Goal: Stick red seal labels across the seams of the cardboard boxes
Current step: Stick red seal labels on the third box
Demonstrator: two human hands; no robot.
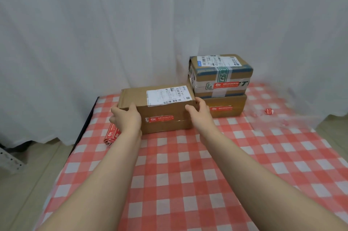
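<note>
A brown cardboard box [160,110] with a white shipping label on top stands at the far middle of the table. A red seal label [161,119] is stuck on its front face across the taped seam. My left hand [125,119] grips the box's left end, and my right hand [199,112] grips its right end. To the right, a taped box [220,74] sits on a flat brown box [226,106]; each carries a red seal label on its front. A stack of red seal labels [111,135] lies left of my left hand.
The table wears a red and white checked cloth [188,174]. A crumpled red scrap [269,111] lies at the far right of it. White curtains hang behind the table. The floor and a white perforated rack [9,161] show at the left.
</note>
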